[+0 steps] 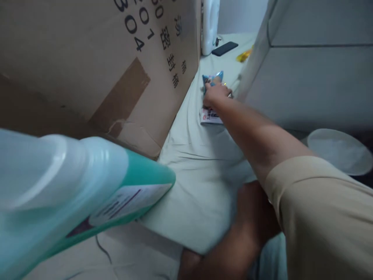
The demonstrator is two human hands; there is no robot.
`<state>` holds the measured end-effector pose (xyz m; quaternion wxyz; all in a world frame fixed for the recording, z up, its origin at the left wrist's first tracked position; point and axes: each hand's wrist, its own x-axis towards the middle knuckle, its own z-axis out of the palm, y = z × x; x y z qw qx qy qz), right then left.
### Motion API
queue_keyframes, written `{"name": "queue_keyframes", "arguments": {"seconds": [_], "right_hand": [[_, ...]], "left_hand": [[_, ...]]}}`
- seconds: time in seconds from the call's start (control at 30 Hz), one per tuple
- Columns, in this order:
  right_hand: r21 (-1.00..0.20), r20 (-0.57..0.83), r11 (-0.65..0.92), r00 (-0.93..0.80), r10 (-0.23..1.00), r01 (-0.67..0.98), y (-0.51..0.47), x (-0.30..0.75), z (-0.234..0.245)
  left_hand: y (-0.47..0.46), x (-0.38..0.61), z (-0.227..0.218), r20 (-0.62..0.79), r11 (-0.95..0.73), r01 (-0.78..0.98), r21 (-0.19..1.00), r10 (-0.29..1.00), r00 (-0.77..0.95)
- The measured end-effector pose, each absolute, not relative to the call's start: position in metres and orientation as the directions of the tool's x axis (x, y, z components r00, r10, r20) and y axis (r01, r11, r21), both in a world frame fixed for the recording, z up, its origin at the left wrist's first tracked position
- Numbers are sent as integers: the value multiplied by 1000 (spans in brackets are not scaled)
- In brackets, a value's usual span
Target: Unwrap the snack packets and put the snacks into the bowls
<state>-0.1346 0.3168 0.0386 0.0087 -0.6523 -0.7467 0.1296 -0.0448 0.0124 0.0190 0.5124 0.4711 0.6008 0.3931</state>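
At far left, a large bottle [107,186] of green liquid fills the near foreground, tilted, with a pale label along its side; its nearest part is blurred. Below it a thin dark cable [103,249] runs over a light surface. Behind the bottle stands a big cardboard box [87,58] printed with black characters and the numbers 304 and 201, with a strip of brown tape [122,97] across a lower part of its side. To the right of the box spreads a wrinkled pale cloth [198,186]. On it, beyond the box's near corner, lies a blue packet [215,77], the person's right hand [216,95] resting over it with the fingers bent. Whether the fingers have closed on the packet cannot be told. A pale printed piece [210,116] shows just below the hand; whether it belongs to the same packet is unclear. Farther back stand a white bottle [210,27] and, just beside it, a dark phone-like slab [225,48]. A bare bent limb [230,249] crosses the lower foreground, while the left hand cannot be made out. Next comes a yellow wrapper [244,55], then a beige sleeve [323,210] above the reaching arm's elbow, a grey panelled unit [317,81], and a translucent round lid [339,151] near its foot.
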Motion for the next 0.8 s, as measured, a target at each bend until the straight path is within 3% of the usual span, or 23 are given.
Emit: {"name": "queue_keyframes", "arguments": {"seconds": [0.2, 0.37, 0.43, 0.5, 0.6, 0.67, 0.8], "right_hand": [[-175, -118, 280, -302, 946, 944, 218, -115, 26], [-283, -64, 386, -419, 906, 878, 148, -67, 12], [-340, 44, 460, -475, 879, 820, 129, -40, 20], [-386, 243, 558, -502, 830, 735, 108, -3, 32], [-477, 424, 583, -408, 808, 658, 62, 70, 39], [-515, 496, 567, -316, 809, 643, 24, 123, 27], [-601, 453, 447, -178, 873, 663, -37, 197, -17]], "left_hand": [[-1, -44, 27, 62, -48, 414, 909, 998, -22], [-17, -47, 26, 238, -199, 626, 754, 971, 23], [-22, -47, 29, 306, -167, 688, 706, 948, -84], [-25, -46, 30, 337, -69, 729, 681, 913, -229], [-29, -45, 25, 253, 100, 748, 656, 905, -343], [-30, -46, 19, 114, 155, 776, 612, 953, -280], [-26, -47, 13, -24, 177, 846, 502, 981, -191]]}}
